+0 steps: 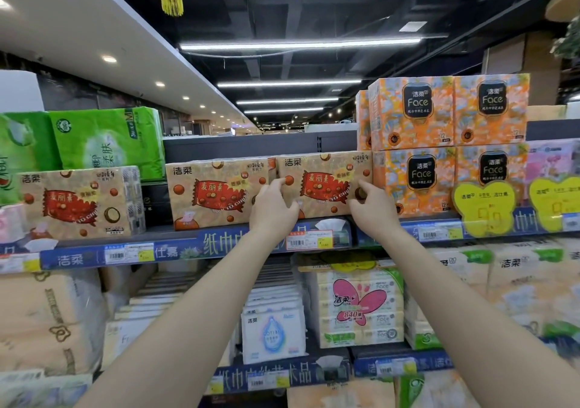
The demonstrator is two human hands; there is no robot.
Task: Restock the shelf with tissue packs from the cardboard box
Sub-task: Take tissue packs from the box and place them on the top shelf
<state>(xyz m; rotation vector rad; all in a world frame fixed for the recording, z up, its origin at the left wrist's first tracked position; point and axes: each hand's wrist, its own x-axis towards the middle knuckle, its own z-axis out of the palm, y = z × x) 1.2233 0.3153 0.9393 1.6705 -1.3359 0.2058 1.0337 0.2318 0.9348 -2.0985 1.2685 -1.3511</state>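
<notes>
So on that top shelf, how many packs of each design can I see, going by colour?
Tan packs with the red candy picture: 3
Orange floral "Face" packs: 4
Green packs: 2
Total: 9

You are looking at the top shelf (175,235), its blue front strip carrying price tags. Three tan tissue packs are sitting directly on it: one at the left (78,203), one in the middle (216,194), and a third (326,181) just beside it, touching the orange Face packs (452,181), which are standing two high at the right. Green packs (106,140) are resting at the left, behind and above the left tan pack. Pink packs (552,169) are sitting at the far right.
</notes>
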